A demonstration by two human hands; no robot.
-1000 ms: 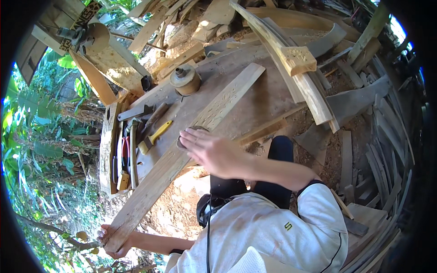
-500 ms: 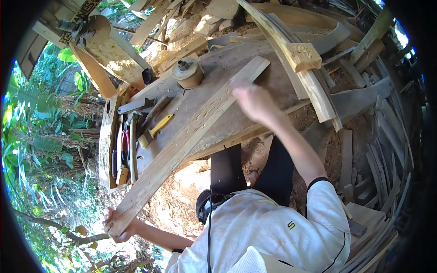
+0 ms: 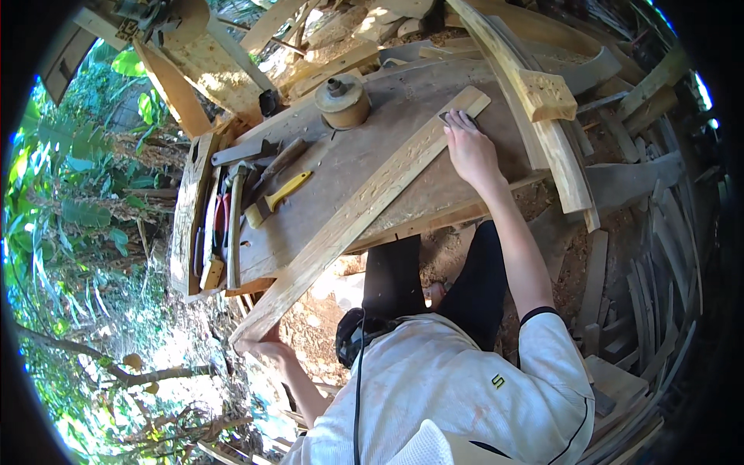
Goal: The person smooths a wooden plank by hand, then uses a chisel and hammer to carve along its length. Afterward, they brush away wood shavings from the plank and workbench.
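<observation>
A long, pale wooden plank (image 3: 345, 225) with a pitted surface lies diagonally over the worn work board (image 3: 418, 89), its near end jutting past the edge. My left hand (image 3: 263, 346) is closed on that near end, fingers partly hidden. At the far end, my right hand (image 3: 469, 147) is closed on a small dark flat piece (image 3: 449, 118), pressed on the plank's face. Left of the plank lie a yellow-handled brush (image 3: 291, 186), red-handled pliers (image 3: 222, 217) and other hand tools. A round turned block (image 3: 341, 108) with a dark knob stands behind them.
Long curved timbers (image 3: 562, 170) rest along the board's right side. Wood offcuts (image 3: 655, 294) pile at the far right and back. An upright wooden structure (image 3: 209, 66) stands back left. Plants (image 3: 85, 209) and a branch (image 3: 132, 376) fill the left side. My legs are below the board.
My right hand has moved up and right from mid-plank to the far end. My left hand and the plank's near end have shifted up and right, and the far end has moved right.
</observation>
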